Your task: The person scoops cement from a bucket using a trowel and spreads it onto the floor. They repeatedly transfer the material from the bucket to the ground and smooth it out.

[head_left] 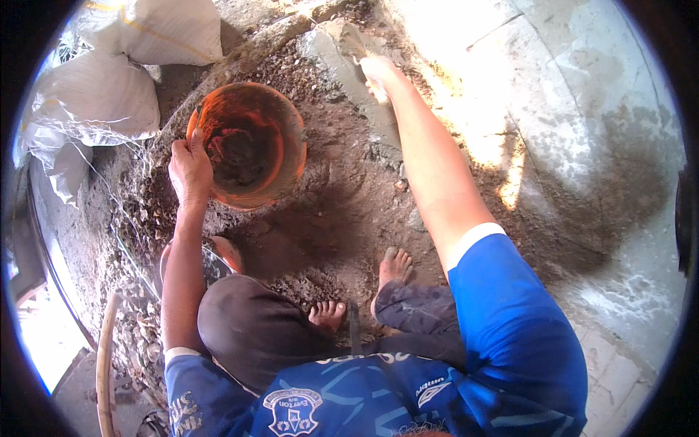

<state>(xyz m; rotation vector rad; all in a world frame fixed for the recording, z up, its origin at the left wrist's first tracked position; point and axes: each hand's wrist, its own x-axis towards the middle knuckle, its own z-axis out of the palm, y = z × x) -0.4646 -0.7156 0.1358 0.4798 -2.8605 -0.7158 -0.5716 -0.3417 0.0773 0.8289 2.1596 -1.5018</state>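
My left hand (191, 169) is closed on the left rim of an orange bucket (295, 138), thumb over the edge. The bucket tilts so its opening faces me, with dark grey wet mortar (244, 156) inside. My right arm stretches far forward, and my right hand (380, 76) is closed at a band of smooth grey mortar (331, 51) laid along the ground. Glare and the small size hide what its fingers hold.
White sacks (102, 91) stand at the far left. Behind my left forearm sits another orange-rimmed container (227, 253). A curved pale stick (106, 357) rises at lower left. Rough soil and gravel surround my bare feet (393, 269); a grey concrete slab (582, 182) lies right.
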